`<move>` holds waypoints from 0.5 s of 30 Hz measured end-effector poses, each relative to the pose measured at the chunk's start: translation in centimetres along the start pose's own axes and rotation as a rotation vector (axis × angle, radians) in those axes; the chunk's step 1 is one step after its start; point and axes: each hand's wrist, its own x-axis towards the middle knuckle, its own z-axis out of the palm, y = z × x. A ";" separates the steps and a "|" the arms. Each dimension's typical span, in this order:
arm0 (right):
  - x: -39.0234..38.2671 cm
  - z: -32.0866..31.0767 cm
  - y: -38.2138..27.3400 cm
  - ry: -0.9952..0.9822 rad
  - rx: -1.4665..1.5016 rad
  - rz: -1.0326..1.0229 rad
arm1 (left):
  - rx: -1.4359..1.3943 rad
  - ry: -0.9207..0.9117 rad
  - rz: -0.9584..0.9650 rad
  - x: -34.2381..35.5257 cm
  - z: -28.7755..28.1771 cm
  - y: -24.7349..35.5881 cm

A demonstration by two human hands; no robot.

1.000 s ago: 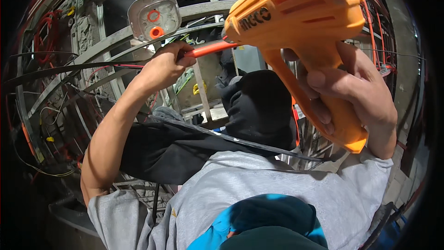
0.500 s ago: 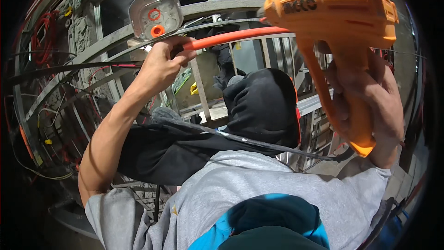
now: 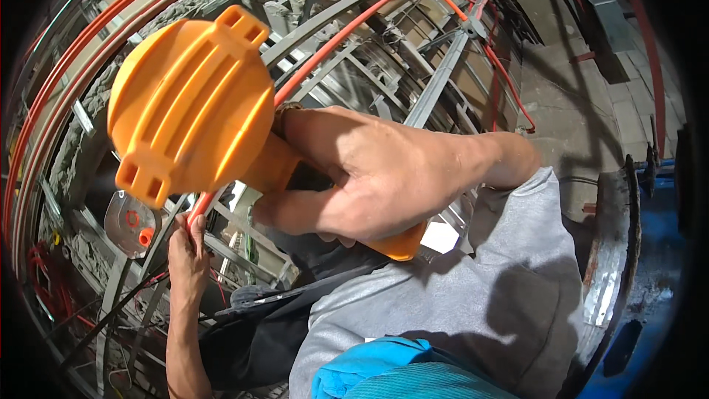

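The right hand (image 3: 362, 170) had its grip closed around the handle of an orange heat gun (image 3: 196, 111), and the gun was raised in front of the body with its ribbed rear end facing the camera. The left hand (image 3: 187, 251), lower and on the left side, was pinching a red-orange conduit tube (image 3: 197, 210) between thumb and fingers. This tube seemed to pass behind the gun and to come out again above it, crossing the metal framing (image 3: 436, 81) on a slant. As far as could be judged, the preparing part was done: the tool was in hand, and the tube was held near to it. The nozzle was hidden behind the gun's own body, so I could not tell whether it pointed at the tube, nor whether hot air was blowing. Any softening or bend made by heat could not be confirmed either. An octagonal metal junction box (image 3: 112, 225) was just beside the left hand, with an orange connector (image 3: 145, 236) and an orange ring (image 3: 132, 218) in it. No joint between the tube and this box was visible, so that connection, in my judgement, was not yet made.
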 end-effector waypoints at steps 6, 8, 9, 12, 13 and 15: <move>-0.3 -1.8 -0.7 0.072 0.041 0.294 | 0.025 0.034 0.089 0.4 0.0 -1.2; -0.2 -2.0 -1.4 0.089 0.007 0.322 | 0.020 0.030 0.095 0.6 0.1 -1.3; -0.3 -2.4 -2.4 0.068 0.048 0.438 | 0.014 0.032 0.096 0.8 0.2 -1.3; 0.0 -2.2 -1.7 0.068 0.038 0.471 | -0.064 0.039 -0.021 0.9 0.3 0.1; 0.1 -2.0 -1.1 0.092 -0.010 0.392 | -0.065 0.038 -0.018 0.9 0.3 0.1; 0.3 -2.1 -0.8 0.051 0.044 0.394 | -0.048 0.048 0.006 1.0 0.2 0.1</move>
